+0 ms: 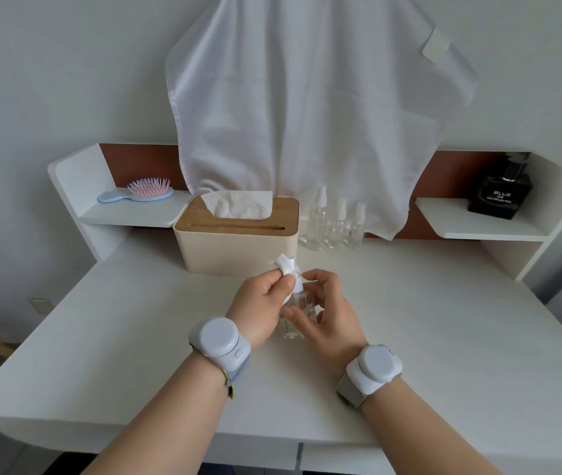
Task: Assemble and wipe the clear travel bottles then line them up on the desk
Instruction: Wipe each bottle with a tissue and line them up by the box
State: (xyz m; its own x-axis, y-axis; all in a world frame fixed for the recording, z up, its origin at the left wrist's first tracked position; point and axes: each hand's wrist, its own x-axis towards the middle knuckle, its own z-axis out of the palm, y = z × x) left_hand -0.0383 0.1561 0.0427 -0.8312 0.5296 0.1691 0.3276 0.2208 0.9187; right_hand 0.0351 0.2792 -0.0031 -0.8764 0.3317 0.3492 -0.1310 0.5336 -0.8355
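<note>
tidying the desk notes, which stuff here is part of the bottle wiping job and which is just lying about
Part of the job:
- clear spray bottle, in the right hand's grip
- wad of tissue, pinched by the left hand
- three clear spray bottles lined up at the back
- tissue box

Just lying about:
- blue hairbrush
- black perfume bottle
- white cloth on the wall

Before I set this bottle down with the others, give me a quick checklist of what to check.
1. Spray cap on the held bottle: ok, fitted on top.
2. Right hand grip on the bottle body: ok.
3. Tissue in the left hand against the cap: ok.
4. Bottle fully wiped: cannot tell, hands hide much of it.
5. Row of three bottles standing upright beside the tissue box: ok.
6. Bare desk right of the row: ok.
</note>
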